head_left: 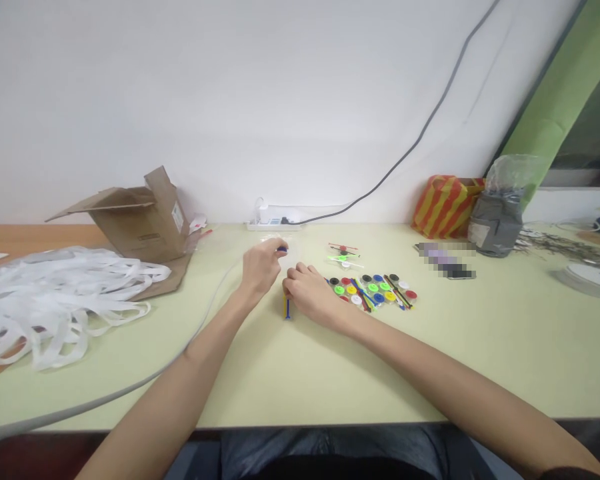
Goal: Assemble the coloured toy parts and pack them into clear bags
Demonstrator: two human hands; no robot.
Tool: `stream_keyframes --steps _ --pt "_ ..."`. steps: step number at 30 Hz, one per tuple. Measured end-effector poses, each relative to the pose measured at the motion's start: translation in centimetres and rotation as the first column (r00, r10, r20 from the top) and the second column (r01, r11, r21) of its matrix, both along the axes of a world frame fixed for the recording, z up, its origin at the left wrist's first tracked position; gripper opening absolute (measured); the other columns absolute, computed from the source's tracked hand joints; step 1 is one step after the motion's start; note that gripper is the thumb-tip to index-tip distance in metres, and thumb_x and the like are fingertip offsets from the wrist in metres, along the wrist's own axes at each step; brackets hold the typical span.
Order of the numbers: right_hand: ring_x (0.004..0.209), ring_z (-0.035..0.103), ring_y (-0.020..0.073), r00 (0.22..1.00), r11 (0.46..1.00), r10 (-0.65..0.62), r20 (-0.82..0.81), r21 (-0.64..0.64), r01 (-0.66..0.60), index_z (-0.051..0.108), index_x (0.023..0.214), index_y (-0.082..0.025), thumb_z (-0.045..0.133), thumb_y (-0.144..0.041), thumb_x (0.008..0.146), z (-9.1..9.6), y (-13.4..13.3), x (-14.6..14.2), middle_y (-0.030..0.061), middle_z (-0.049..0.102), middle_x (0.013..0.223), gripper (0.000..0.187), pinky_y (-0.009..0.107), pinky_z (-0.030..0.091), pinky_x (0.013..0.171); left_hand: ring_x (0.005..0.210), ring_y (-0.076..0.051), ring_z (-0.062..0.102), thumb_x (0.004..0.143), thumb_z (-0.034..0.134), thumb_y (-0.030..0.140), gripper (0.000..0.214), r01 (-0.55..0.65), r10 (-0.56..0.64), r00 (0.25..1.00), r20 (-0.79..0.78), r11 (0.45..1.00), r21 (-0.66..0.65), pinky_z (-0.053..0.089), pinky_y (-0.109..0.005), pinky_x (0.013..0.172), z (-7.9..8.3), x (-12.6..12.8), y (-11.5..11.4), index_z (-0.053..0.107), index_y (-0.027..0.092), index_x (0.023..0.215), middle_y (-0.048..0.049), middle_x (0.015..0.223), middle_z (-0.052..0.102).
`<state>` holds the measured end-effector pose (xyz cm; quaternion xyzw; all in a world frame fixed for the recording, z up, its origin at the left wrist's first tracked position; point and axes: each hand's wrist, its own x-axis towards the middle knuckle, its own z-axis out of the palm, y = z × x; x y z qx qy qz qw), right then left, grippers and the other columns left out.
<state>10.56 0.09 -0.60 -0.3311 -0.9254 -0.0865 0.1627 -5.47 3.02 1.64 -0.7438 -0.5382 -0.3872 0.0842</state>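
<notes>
My left hand (261, 268) is closed in a pinch, with a small dark blue round piece (281, 249) at its fingertips. Just to the right, my right hand (307, 290) is curled down at the table. Thin yellow and blue plastic sticks (287, 310) poke out below its fingers, their upper ends hidden. Clear plastic lies behind both hands. Beside my right wrist are several coloured round discs (373, 288) in red, green, yellow, blue, black and white, with thin coloured sticks (397, 293) among them. Farther back lie thin red and green sticks with round centres (345, 259).
A power strip (273, 225) sits against the wall, a grey cable rising from it. Another cable (200, 327) runs under my left forearm. At left are a cardboard box (137, 223) and white straps (60, 293); at right, a striped bag (445, 207), a grey bag (497, 220) and a reel (597, 277).
</notes>
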Motion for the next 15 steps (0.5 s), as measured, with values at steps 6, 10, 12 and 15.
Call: stream_keyframes --steps 6,10,12,15 --pt "0.098 0.052 0.0228 0.983 0.990 0.013 -0.185 -0.135 -0.039 0.068 0.091 -0.017 0.056 -0.010 0.092 2.6 -0.7 1.9 0.0087 0.066 0.098 0.014 0.033 0.040 0.082 0.084 -0.021 0.070 0.092 0.055 0.022 0.013 -0.028 0.028 0.999 0.046 1.000 -0.008 0.048 -0.032 0.075 -0.2 0.0 0.0 0.066 0.024 0.097 -0.0039 0.098 0.077" --pt "0.100 0.057 0.0200 0.881 0.956 0.055 -0.470 -0.230 -0.182 0.067 0.091 -0.018 0.061 -0.010 0.089 4.7 -1.6 4.4 0.0066 0.068 0.102 0.010 0.031 0.043 0.087 0.073 -0.019 0.070 0.092 0.058 0.036 0.017 0.064 -0.059 0.997 0.043 0.990 -0.129 0.048 -0.031 0.070 -0.8 0.9 -0.3 0.061 0.023 0.103 -0.0023 0.094 0.076" --pt "0.101 0.061 0.0196 0.815 0.921 0.047 -0.578 -0.290 -0.259 0.068 0.088 -0.020 0.062 -0.015 0.089 5.5 -2.0 5.8 0.0051 0.070 0.103 0.008 0.033 0.045 0.090 0.075 -0.019 0.071 0.092 0.059 0.040 0.020 0.131 -0.121 0.990 0.069 0.978 -0.165 0.049 -0.030 0.069 -1.0 1.8 -0.9 0.058 0.023 0.102 -0.0011 0.091 0.074" --pt "0.102 0.065 0.0215 0.707 0.820 -0.008 -0.707 -0.410 -0.400 0.071 0.083 -0.021 0.065 -0.027 0.088 5.8 -1.9 7.8 0.0045 0.074 0.100 0.010 0.036 0.046 0.093 0.074 -0.018 0.071 0.091 0.059 0.043 0.023 0.267 -0.238 0.952 0.191 0.952 -0.147 0.052 -0.029 0.068 -0.9 3.4 -2.0 0.057 0.023 0.102 -0.0015 0.090 0.073"
